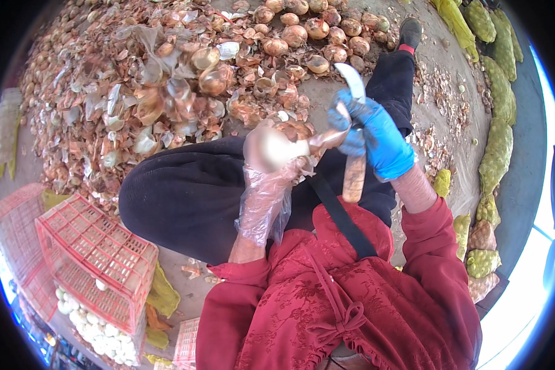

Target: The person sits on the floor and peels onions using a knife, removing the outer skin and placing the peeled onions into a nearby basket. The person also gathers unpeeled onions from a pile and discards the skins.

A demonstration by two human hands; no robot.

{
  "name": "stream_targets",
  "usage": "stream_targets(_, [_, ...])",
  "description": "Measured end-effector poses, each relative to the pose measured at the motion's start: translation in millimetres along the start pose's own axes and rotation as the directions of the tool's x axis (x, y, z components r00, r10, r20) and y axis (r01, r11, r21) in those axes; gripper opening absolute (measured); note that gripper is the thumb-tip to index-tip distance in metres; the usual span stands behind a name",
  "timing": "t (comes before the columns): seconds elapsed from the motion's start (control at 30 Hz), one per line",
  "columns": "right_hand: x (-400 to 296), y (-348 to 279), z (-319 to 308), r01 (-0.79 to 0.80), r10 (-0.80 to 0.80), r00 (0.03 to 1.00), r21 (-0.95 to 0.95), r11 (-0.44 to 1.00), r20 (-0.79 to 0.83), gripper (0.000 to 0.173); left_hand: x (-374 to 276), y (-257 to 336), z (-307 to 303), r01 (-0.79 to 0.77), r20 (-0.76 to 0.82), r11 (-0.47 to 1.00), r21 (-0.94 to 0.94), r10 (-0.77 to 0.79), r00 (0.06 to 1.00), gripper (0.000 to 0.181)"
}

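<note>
In my left hand (pixel 268 171), under a loose clear plastic glove, is a partly peeled onion (pixel 277 149), its white flesh showing. A strip of brown onion skin (pixel 330 138) runs from it to my right hand (pixel 367 134), which wears a blue glove. The right hand also holds a knife with a curved blade (pixel 351 78) pointing up and a wooden handle (pixel 354 178) pointing down. Both hands are above my lap, a short way apart. The far side of the onion is blurred.
Onion skins (pixel 143 106) are heaped ahead and to the left, with unpeeled onions (pixel 317 28) beyond. A red plastic crate (pixel 97 240) stands at the left, near peeled onions (pixel 106 335). Filled yellow-green mesh sacks (pixel 497 143) line the right side.
</note>
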State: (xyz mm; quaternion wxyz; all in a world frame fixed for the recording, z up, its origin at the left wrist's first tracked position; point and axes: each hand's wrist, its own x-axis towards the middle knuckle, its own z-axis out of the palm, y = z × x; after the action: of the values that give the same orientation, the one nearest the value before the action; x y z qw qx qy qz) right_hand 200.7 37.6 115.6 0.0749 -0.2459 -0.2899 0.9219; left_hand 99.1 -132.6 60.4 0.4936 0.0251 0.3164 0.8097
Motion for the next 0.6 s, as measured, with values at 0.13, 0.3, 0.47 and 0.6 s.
stream_targets(0.13, [-4.8,-18.2,-27.5,0.028,-0.038,0.986,-0.065,0.998,-0.160,0.013,3.7,-8.5,-10.4,-0.030,-0.091,0.978,0.206,0.050,0.995,0.067])
stream_targets(0.3, [2.2,-29.7,-47.8,0.116,-0.144,0.938,-0.105,0.988,-0.315,0.013,2.2,-0.3,1.9,-0.050,-0.015,0.998,0.040,0.050,0.999,0.066])
stream_targets(0.47, [14.1,-35.4,-72.3,0.159,-0.454,0.806,-0.599,0.785,-0.380,0.013,1.5,4.8,-0.1,-0.030,-0.059,0.999,0.030,0.032,0.998,0.066])
stream_targets(0.6, [4.0,-31.8,-48.1,-0.088,-0.465,0.875,-0.989,0.118,-0.133,0.029,1.1,9.3,1.4,-0.033,-0.120,0.992,0.119,0.047,0.992,0.069])
